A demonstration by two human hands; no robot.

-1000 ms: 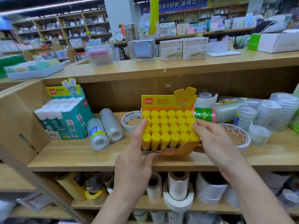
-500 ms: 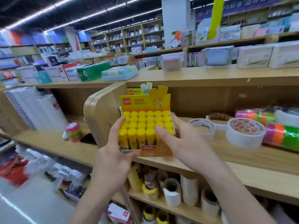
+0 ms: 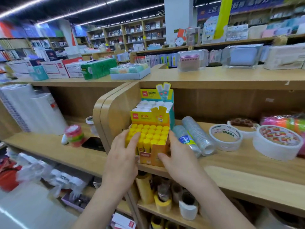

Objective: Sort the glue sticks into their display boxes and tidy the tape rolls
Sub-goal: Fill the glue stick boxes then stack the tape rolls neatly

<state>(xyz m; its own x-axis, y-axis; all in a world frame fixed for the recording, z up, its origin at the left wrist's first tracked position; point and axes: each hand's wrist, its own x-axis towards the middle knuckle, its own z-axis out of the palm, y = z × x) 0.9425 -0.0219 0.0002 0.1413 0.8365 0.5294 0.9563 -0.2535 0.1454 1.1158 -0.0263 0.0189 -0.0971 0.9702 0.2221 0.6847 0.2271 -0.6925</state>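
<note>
Shop shelf (image 3: 239, 172) | left hand (image 3: 123, 156), right hand (image 3: 179, 156) clasp yellow glue-stick box (image 3: 151, 138) | seating it before teal box (image 3: 165, 103) | next: release squarely

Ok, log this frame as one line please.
phase: placing | left hand + right hand: gripping yellow glue-stick box | position: shelf front, ahead of teal glue-stick box | tape rolls: untouched

Only real readable stuff was the red "deli" logo on the yellow glue stick box (image 3: 149, 119) held between both hands, and again on the teal box (image 3: 156, 95) right behind it, next to "固体胶". The tape roll (image 3: 279, 138) prints off to the right were too blurry.
</note>
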